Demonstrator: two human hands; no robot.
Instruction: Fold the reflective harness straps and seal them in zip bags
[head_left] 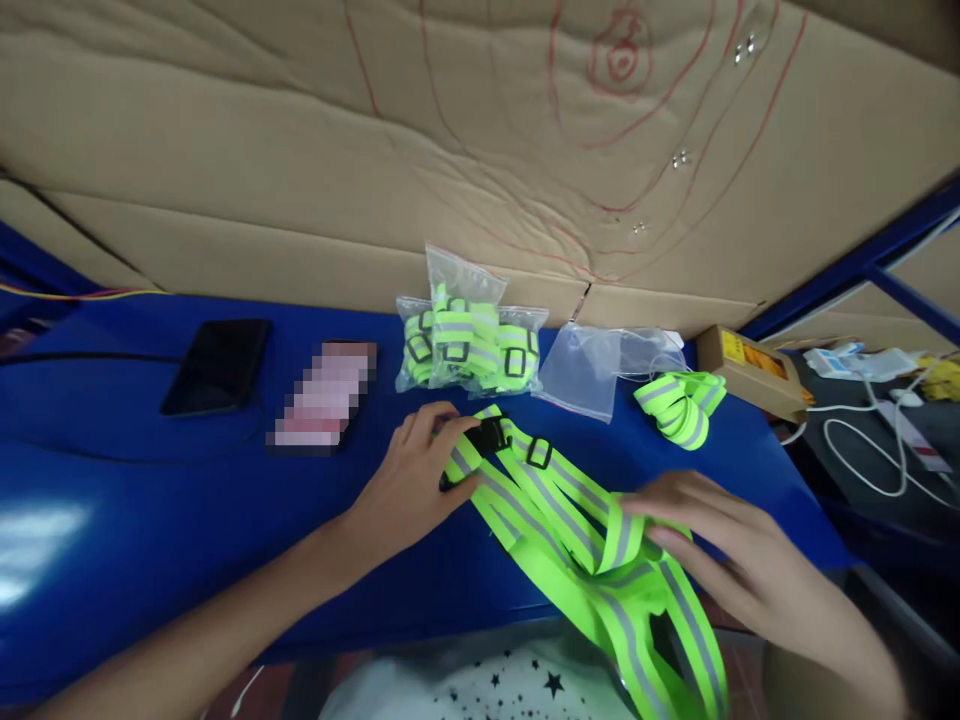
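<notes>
Between my two hands stretches a neon-green reflective strap harness [555, 510] with grey stripes, black buckles and a black slider. My left hand [420, 460] is closed around its far left end, beside the black buckle [489, 434]. On the right, my right hand [712, 540] pinches a folded part of the same strap. The harness's lower loops hang over the table's front edge toward my lap. Part of the strap is hidden behind the fingers of both hands.
Bagged green straps [469, 335] lean against the cardboard wall [285, 170]. Clear plastic bags [581, 375], a rolled green strap [682, 410] and a cardboard box [754, 372] stand to the right. A black tablet [217, 367] and a phone [326, 395] lie left on the blue table [135, 500].
</notes>
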